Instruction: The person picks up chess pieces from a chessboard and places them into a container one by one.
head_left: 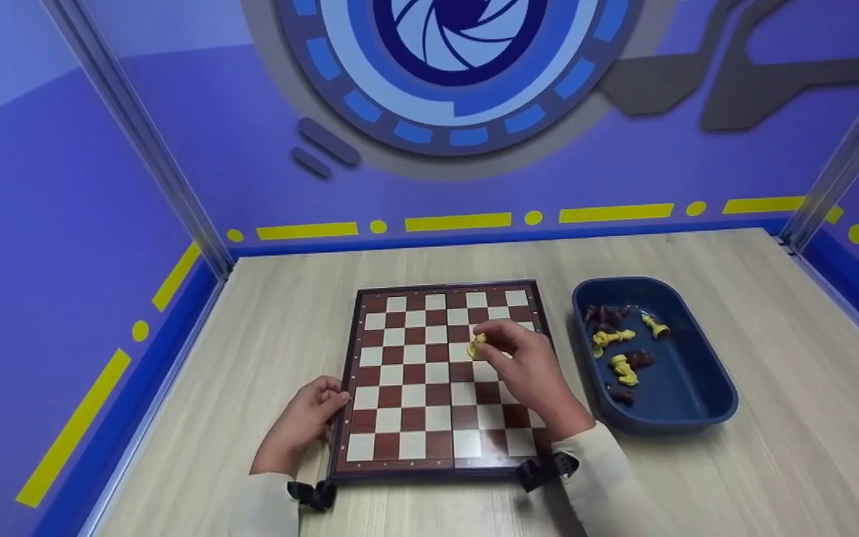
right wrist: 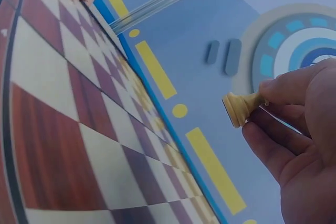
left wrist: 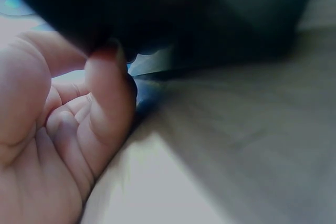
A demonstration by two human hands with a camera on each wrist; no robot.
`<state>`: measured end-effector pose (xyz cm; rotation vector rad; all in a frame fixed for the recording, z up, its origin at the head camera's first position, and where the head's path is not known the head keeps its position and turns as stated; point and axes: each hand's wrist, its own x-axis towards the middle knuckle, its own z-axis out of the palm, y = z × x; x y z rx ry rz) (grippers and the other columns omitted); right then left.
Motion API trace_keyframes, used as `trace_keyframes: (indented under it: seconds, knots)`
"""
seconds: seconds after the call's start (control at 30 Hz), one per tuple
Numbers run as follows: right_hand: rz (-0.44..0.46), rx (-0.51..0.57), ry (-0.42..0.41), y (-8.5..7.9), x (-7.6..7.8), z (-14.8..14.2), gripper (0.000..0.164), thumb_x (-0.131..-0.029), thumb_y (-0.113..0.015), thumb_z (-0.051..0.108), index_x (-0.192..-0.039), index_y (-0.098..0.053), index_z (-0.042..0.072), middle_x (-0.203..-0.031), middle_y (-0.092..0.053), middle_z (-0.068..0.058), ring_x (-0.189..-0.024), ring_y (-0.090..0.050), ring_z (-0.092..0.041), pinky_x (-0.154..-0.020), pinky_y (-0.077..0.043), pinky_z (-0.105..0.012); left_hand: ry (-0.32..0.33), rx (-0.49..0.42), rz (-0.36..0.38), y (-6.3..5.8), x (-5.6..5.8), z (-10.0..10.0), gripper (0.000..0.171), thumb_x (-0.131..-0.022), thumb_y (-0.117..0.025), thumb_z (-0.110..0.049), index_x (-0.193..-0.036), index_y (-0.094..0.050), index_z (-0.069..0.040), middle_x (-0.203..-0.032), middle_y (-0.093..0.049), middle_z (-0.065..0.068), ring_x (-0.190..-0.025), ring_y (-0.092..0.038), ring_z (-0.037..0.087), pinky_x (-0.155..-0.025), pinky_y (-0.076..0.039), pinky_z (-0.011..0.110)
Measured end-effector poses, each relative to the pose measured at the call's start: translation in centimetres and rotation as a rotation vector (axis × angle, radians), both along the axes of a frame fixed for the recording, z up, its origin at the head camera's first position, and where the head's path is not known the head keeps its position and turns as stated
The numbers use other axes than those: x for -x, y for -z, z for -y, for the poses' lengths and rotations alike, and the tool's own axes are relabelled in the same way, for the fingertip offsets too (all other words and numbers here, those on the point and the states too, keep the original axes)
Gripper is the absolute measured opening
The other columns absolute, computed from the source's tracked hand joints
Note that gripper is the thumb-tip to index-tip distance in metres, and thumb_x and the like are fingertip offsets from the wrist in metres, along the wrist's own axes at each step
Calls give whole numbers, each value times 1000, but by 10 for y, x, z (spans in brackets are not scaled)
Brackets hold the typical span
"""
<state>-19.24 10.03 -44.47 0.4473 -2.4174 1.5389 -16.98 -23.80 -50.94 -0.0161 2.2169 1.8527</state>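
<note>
A brown-and-cream chessboard (head_left: 413, 377) lies on the table, a seam running down its middle. My left hand (head_left: 304, 418) grips its left edge; in the left wrist view, thumb and a finger close on the dark board (left wrist: 210, 14), much of which is blurred. Over the board's right half, my right hand (head_left: 532, 367) pinches a yellow chess piece (head_left: 476, 345) between thumb and fingertips. The right wrist view shows the round base and stem of this piece (right wrist: 239, 109) tilted above the squares; fingers cover its top, so its kind cannot be told.
Right of the board stands a dark blue tub (head_left: 668, 426). Several yellow pieces (head_left: 616, 337) and dark brown pieces (head_left: 602, 316) lie in its left and back part. Blue printed walls (head_left: 429, 194) enclose the wooden table (head_left: 288, 298) at the back and sides.
</note>
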Motion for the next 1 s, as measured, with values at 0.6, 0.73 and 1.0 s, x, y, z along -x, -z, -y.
trace_keyframes:
  seconds: [0.6,0.73,1.0]
  knots:
    - [-17,-45,83,-32,2,-43,19,-91,-68,16,-110,-69,16,-103,-72,2,-91,-68,-10,-78,-56,-25,12,-14,0,1,0,-1,24,-98,-56,-14,-111,-46,4,-75,-58,-2,-53,-51,8,-43,-43,23]
    - [-3,-28,129,-31,2,-56,20,-90,-68,15,-111,-69,15,-104,-71,-1,-92,-67,-13,-78,-54,-20,15,-25,15,4,-4,1,24,-98,-55,-12,-111,-46,5,-77,-59,-1,-53,-53,8,-43,-44,23]
    - [-11,-20,224,-39,4,-88,23,-92,-67,19,-114,-67,13,-102,-71,-4,-89,-65,-10,-73,-51,-14,15,-1,-7,-2,-1,1,24,-98,-55,-14,-111,-46,4,-74,-55,-3,-51,-49,8,-42,-42,23]
